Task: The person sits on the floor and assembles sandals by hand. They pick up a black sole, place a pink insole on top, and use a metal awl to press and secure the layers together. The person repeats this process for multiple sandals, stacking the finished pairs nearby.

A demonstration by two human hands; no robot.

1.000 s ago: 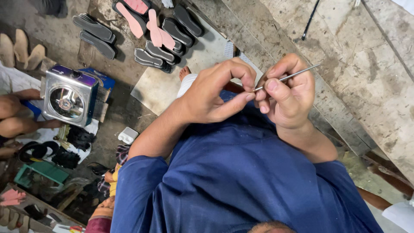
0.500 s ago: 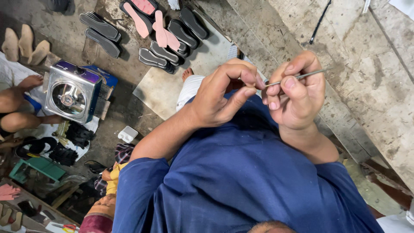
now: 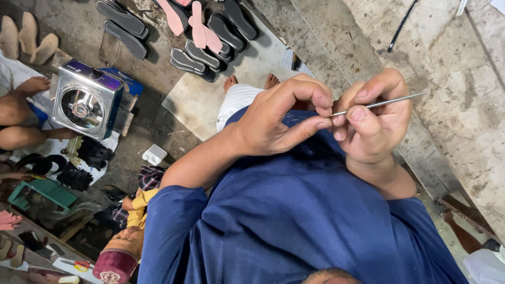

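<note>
My right hand (image 3: pixel 376 123) grips a thin metal needle (image 3: pixel 386 101) between thumb and forefinger, its shaft pointing up and to the right. My left hand (image 3: pixel 279 123) meets it from the left. Its thumb and forefinger are pinched together at the needle's near end. Both hands are held above my lap, over my blue shirt (image 3: pixel 294 221). I cannot make out any thread. My bare feet (image 3: pixel 250 82) show on a pale floor sheet (image 3: pixel 197 100) beyond the hands.
Several dark and pink shoe soles (image 3: pixel 197 37) lie on the floor ahead. A shiny metal box appliance (image 3: pixel 87 100) stands at left beside another person's bare legs (image 3: pixel 23 113). A small white container (image 3: pixel 154 154) lies nearby. A concrete ledge (image 3: pixel 447 79) runs along the right.
The two hands stay together at the needle. My left fingers have closed tighter on its end, and the whole view has shifted slightly.
</note>
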